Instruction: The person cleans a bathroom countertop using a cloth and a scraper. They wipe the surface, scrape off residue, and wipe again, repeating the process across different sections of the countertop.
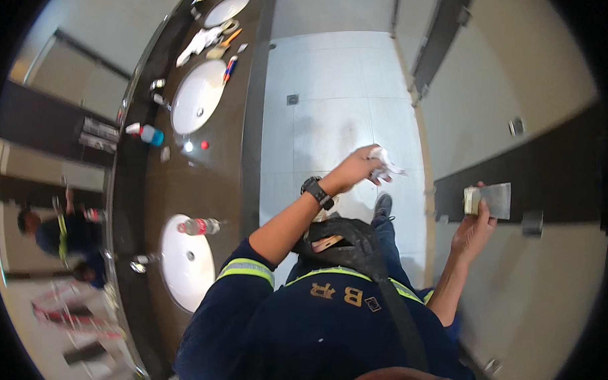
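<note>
My left hand (pixel 362 169), with a dark watch (pixel 317 193) on its wrist, is closed around a crumpled white cloth or tissue (pixel 385 164) above the tiled floor. Farther right, my right hand (pixel 475 234) grips a flat grey rectangular blade (pixel 497 200) with a cream-coloured strip at its left side, perhaps a wide scraper. It is held up in front of the dark band of the right-hand partition. A black bag (pixel 346 242) hangs at my waist, its top gaping, with a few flat things inside.
Along the left runs a dark counter (pixel 213 173) with white basins (pixel 197 103). On it are a blue spray bottle (pixel 148 134), a red cap (pixel 205 145), a brush (pixel 222 49) and a white rag (pixel 198 45). A clear bottle (pixel 198 226) lies over the near basin. Partitions (pixel 514 69) stand right.
</note>
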